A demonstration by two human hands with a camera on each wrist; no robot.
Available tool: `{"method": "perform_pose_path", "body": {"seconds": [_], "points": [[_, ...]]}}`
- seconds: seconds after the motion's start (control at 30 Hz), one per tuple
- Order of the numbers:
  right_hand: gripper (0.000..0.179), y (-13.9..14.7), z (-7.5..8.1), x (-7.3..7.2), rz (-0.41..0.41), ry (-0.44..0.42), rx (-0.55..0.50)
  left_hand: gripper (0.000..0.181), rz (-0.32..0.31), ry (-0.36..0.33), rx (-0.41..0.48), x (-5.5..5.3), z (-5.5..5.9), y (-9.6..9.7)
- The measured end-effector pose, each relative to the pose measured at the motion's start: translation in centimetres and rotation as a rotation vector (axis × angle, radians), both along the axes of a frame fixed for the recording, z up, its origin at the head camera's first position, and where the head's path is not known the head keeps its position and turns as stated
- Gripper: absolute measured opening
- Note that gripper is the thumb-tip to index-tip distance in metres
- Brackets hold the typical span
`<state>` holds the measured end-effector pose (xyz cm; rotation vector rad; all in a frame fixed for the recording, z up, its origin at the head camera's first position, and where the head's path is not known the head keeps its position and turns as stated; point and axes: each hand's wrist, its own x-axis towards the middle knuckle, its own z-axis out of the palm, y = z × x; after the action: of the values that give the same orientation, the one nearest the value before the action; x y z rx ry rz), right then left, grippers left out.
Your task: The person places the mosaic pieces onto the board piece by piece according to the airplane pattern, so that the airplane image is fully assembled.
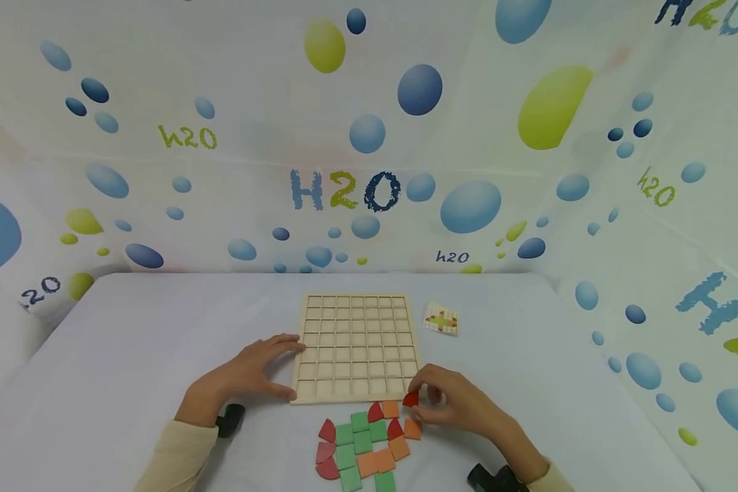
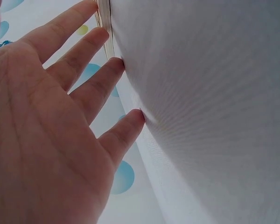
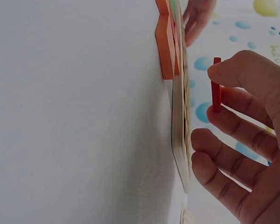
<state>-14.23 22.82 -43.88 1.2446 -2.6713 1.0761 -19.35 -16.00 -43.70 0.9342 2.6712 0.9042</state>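
A wooden grid board (image 1: 359, 348) with square cells lies on the white table. My left hand (image 1: 246, 376) rests at its left edge, fingers spread; in the left wrist view the fingertips (image 2: 115, 64) reach the board's side. Between thumb and fingers my right hand (image 1: 461, 403) pinches a red quarter-circle tile (image 3: 216, 85), held just above the board's lower right corner. Below the board lie loose tiles: green squares (image 1: 346, 456), orange squares (image 1: 398, 448) and red quarter-circles (image 1: 328, 469). The board's cells hold no tiles.
A small pattern card (image 1: 441, 319) with a coloured figure on a grid lies right of the board's upper corner. Behind the table (image 1: 160, 342) hangs a white sheet with blue and green drops and H2O lettering.
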Motion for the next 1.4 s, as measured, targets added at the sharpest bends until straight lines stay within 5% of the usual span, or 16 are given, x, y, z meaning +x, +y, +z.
{"method": "perform_pose_path", "body": {"seconds": [0.67,1.2,1.4], "points": [[0.022,-0.6,-0.5,-1.8,-0.138,0.016,0.008,0.077,0.005,-0.015,-0.016,0.5,0.3,0.0],[0.023,-0.3,-0.4,-3.4,-0.156,0.105,-0.013,0.077,0.009,-0.006,-0.017,0.2,0.0,0.1],[0.022,-0.5,-0.3,-3.8,-0.225,0.072,0.017,0.077,0.01,0.006,-0.021,0.2,0.1,0.1]]}}
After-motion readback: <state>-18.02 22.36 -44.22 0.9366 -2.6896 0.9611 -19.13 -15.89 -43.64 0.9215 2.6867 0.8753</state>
